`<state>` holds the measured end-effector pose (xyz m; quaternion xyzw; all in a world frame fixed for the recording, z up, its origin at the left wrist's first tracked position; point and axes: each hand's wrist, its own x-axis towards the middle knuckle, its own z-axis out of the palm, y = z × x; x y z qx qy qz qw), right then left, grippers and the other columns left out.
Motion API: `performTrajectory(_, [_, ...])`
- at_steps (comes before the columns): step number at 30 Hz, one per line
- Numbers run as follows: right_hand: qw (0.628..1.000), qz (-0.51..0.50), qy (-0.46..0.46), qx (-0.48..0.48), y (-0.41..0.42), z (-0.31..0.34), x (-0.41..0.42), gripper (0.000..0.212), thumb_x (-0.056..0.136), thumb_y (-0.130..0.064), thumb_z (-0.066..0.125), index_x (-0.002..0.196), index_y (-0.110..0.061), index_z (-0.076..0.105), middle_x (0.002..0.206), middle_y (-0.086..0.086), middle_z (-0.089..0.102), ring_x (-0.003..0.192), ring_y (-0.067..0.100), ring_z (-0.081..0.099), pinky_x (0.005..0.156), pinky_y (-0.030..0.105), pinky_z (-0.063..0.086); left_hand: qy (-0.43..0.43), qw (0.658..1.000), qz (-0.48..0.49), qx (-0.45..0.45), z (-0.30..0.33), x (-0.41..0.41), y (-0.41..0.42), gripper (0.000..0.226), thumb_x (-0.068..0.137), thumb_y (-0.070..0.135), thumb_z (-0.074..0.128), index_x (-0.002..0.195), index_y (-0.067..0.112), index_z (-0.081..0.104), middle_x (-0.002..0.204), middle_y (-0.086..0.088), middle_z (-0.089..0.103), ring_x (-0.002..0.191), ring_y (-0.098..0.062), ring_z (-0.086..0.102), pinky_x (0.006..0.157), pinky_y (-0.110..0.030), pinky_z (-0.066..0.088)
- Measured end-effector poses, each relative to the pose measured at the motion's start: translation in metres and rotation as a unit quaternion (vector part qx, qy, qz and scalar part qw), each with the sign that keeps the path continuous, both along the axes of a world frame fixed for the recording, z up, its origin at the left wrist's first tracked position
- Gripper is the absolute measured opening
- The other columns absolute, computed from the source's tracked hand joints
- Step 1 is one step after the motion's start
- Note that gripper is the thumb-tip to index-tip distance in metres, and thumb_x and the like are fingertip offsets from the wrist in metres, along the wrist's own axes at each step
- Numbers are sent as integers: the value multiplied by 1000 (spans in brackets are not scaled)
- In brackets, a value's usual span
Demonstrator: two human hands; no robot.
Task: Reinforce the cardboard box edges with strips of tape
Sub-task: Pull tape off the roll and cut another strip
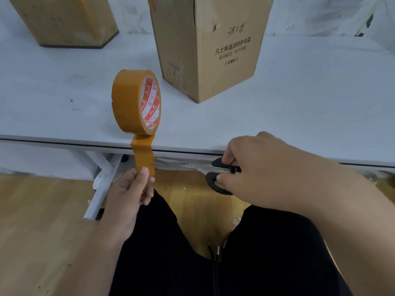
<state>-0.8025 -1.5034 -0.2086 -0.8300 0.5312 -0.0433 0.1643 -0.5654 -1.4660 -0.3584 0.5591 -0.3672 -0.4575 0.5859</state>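
Observation:
An orange-brown tape roll [134, 101] stands on edge near the front of the white table [299, 116]. A strip of tape [143, 152] hangs from it over the table edge. My left hand [132, 189] pinches the strip's lower end between thumb and fingers. My right hand [256, 167] grips black-handled scissors [218, 178], whose blurred blades point left towards the strip, just below the table edge. A tall cardboard box [213, 45] with printed text stands upright behind the roll, to its right.
A second cardboard box [64, 20] stands at the back left of the table. The white table frame leg [100, 184] slants down below the edge. Wooden floor and my dark trousers [213, 263] fill the foreground.

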Motion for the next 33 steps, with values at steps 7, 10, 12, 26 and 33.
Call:
performTrajectory(7, [1000,-10,25,-7,-3,-5,5,31,84,-46,52,104,-22,56,89,-7,51,98,19,42,64,29,34,18,1000,-7,-8,-5,-1,-1,41,65,68,72,69,28,67,58,5,56,49,-8,49,46,-17,40])
performTrajectory(10, [1000,-6,20,-7,-2,-5,11,31,84,-48,51,102,-23,56,87,-8,50,98,18,42,63,28,33,33,999,-4,-14,-5,-2,-1,41,63,68,74,70,28,67,65,7,60,51,-6,50,45,-17,40])
performTrajectory(12, [1000,-4,15,-6,-2,-5,12,29,85,-47,51,101,-23,57,88,-8,52,99,18,42,62,25,33,24,1000,-7,-15,-6,-2,-1,40,66,67,72,70,28,67,63,6,59,50,-7,49,46,-17,40])
performTrajectory(26, [997,-36,-10,63,-1,2,13,20,74,-55,55,88,-40,52,97,-14,59,96,8,52,78,31,46,19,1000,-19,-11,-10,-1,-1,33,78,62,64,75,29,65,64,4,58,54,-10,48,50,-20,40])
performTrajectory(33, [996,-52,-8,72,-2,1,19,24,79,-52,58,89,-30,58,95,-9,61,93,10,53,78,32,49,41,999,-26,-24,-12,-1,-2,32,74,64,67,76,32,66,71,6,62,55,-8,51,48,-18,41])
